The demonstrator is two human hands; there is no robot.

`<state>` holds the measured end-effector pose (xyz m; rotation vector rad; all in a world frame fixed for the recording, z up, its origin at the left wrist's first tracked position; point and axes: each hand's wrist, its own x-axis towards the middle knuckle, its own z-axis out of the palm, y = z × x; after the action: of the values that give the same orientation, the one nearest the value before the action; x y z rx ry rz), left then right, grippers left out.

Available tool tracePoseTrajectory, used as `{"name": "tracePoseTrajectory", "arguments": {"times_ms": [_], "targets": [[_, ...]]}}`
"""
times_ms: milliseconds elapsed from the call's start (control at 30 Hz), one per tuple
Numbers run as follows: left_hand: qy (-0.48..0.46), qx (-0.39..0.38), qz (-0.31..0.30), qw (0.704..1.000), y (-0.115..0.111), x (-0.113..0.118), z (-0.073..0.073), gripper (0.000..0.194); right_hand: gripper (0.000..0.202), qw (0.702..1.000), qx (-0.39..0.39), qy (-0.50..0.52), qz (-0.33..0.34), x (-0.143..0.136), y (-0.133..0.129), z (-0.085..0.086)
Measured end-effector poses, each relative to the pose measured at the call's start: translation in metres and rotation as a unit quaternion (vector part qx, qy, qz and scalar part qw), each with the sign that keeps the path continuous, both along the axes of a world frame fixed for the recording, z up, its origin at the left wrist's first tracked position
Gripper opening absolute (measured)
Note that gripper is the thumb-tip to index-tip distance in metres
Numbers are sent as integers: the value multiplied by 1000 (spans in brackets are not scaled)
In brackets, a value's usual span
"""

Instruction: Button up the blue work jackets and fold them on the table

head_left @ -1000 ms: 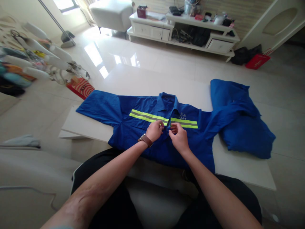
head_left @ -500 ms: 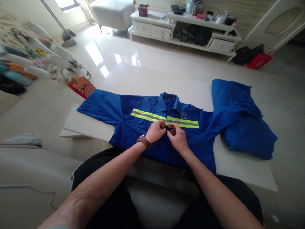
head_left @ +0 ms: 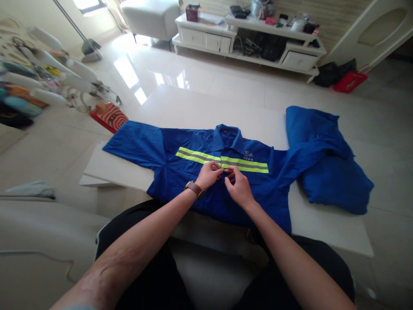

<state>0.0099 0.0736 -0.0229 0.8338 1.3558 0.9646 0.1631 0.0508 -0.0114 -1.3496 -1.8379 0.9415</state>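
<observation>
A blue work jacket [head_left: 190, 140] lies spread front side up across a white table [head_left: 338, 234], its collar away from me. A yellow-green band with a grey stripe [head_left: 245, 164] crosses its chest, and pale lettering sits at the right. My left hand [head_left: 209, 175], with a brown-strapped watch [head_left: 194, 188] on its wrist, pinches the front placket just below the band. Facing it, my right hand [head_left: 238, 185] has curled fingers at the same front edge, thumb and fingertips close together. Any button or fastener between the fingertips is too small to make out.
A heap of blue clothing [head_left: 335, 181] lies on the table's right end, touching the jacket's sleeve. Beyond the left sleeve stands a red striped bag [head_left: 111, 117]. Farther off are a white TV cabinet [head_left: 203, 41], a red bag [head_left: 350, 82] and a grey-white ottoman [head_left: 151, 19].
Both hands have shifted slightly left and up along the jacket's front. The right thumb and fingers have parted a little, and the placket edges at the band have moved left.
</observation>
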Motion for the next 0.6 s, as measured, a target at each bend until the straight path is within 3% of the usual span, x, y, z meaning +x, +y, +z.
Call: {"name": "tracePoseTrajectory", "arguments": {"times_ms": [233, 600], "targets": [[-48, -67, 48, 995, -1, 2, 11, 20, 29, 1000, 0, -17, 4, 1, -1, 0], [-33, -43, 63, 997, 1, 3, 9, 24, 32, 999, 3, -46, -11, 1, 0, 2]]}}
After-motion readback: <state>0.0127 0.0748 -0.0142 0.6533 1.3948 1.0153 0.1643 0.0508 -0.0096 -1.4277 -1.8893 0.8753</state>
